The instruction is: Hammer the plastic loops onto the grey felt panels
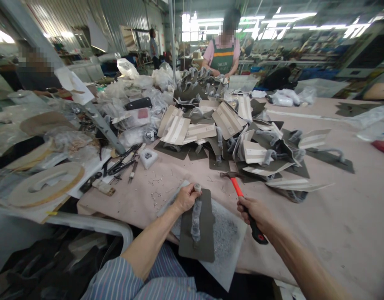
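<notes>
My right hand is closed around a claw hammer with an orange and black handle. Its head points away from me, above the table and to the right of the panel. In my left hand, pinched between the fingers, a short round punch-like tool stands at the far end of a dark olive panel. A plastic-wrapped strap handle runs along this panel. Beneath it lies a worn grey slab, turned at an angle on the table's front edge. The punch's lower tip is hidden.
Beyond my hands, many similar panels with pale flaps are heaped on the pinkish table. Small rivets lie scattered left of the slab. A slanted metal post, tools and a tape roll are farther left. Across the table stands a co-worker.
</notes>
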`<state>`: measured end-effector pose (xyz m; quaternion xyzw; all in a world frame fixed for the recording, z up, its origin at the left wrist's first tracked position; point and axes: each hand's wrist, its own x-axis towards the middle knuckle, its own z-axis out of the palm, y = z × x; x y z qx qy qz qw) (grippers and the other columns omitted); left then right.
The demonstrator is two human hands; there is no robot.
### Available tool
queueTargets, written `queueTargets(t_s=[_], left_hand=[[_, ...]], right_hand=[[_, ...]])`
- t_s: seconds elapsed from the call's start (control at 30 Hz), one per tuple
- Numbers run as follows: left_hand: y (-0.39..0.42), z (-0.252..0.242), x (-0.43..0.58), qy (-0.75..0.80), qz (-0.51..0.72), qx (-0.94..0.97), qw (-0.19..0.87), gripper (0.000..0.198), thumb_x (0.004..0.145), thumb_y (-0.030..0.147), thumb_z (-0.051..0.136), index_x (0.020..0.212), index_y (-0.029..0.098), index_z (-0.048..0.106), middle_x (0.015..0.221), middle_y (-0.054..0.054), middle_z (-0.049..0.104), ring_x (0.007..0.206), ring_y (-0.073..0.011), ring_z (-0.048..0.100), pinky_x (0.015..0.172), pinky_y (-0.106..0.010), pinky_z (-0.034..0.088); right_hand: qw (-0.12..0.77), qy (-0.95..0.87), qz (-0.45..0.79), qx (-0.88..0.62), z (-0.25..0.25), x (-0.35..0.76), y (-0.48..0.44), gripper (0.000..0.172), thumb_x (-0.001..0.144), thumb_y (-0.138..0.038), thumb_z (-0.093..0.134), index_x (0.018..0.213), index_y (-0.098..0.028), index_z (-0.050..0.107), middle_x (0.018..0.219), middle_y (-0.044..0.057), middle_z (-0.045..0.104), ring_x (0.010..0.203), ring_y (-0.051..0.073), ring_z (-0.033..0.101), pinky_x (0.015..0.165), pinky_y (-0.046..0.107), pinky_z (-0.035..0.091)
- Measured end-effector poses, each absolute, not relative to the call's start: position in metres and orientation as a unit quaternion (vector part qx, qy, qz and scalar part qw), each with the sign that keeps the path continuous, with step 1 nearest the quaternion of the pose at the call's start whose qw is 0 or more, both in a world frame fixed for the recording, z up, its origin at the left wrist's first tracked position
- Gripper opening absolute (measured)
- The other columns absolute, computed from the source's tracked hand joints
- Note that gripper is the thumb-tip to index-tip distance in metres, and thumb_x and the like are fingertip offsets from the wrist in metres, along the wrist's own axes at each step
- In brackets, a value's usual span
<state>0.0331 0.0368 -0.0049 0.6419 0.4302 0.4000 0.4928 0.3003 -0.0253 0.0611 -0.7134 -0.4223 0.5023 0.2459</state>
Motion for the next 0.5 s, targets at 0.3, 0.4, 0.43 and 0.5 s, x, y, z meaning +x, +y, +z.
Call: queueTargets(t_s=[0.3,0.4,0.43,0.5], left_hand=[[0.029,-0.007,0.032,0.45,0.38,0.676,0.442,0.011,0.084,0.019,0.058,0.091,0.019,0.066,0.085,-0.002,0.072,0.08,-0.0172,0.065,0.077,-0.027,0.05],[0.029,-0.006,0.032,0.445,0.385,0.675,0.445,0.01,0.083,0.018,0.058,0.089,0.019,0.066,0.084,-0.001,0.071,0.079,-0.0171,0.065,0.077,-0.026,0.05],[0.029,-0.005,0.032,0.441,0.389,0.674,0.448,0.01,0.083,0.018,0.058,0.089,0.019,0.066,0.084,-0.001,0.071,0.08,-0.0172,0.065,0.077,-0.026,0.05],[0.029,-0.003,0.032,0.435,0.394,0.67,0.454,0.011,0.083,0.017,0.057,0.089,0.018,0.066,0.085,-0.002,0.071,0.081,-0.0174,0.065,0.077,-0.026,0.049]], right_hand=[[0.115,-0.691,0.128,-0.702,0.103,0.247,-0.083,0.025,0.095,-0.04,0.04,0.077,-0.023,0.045,0.059,0.001,0.055,0.046,0.014,0.046,0.05,0.029,0.017],[0.111,-0.709,0.099,-0.69,0.129,0.252,-0.083,0.027,0.096,-0.041,0.038,0.078,-0.023,0.047,0.055,0.0,0.054,0.043,0.015,0.045,0.049,0.028,0.016],[0.148,-0.708,0.066,-0.687,0.142,0.253,-0.081,0.029,0.096,-0.044,0.037,0.079,-0.023,0.047,0.054,-0.001,0.052,0.043,0.015,0.044,0.049,0.028,0.017],[0.256,-0.683,-0.012,-0.684,0.165,0.251,-0.079,0.034,0.097,-0.05,0.035,0.084,-0.022,0.05,0.055,-0.001,0.051,0.044,0.016,0.045,0.049,0.027,0.023]])
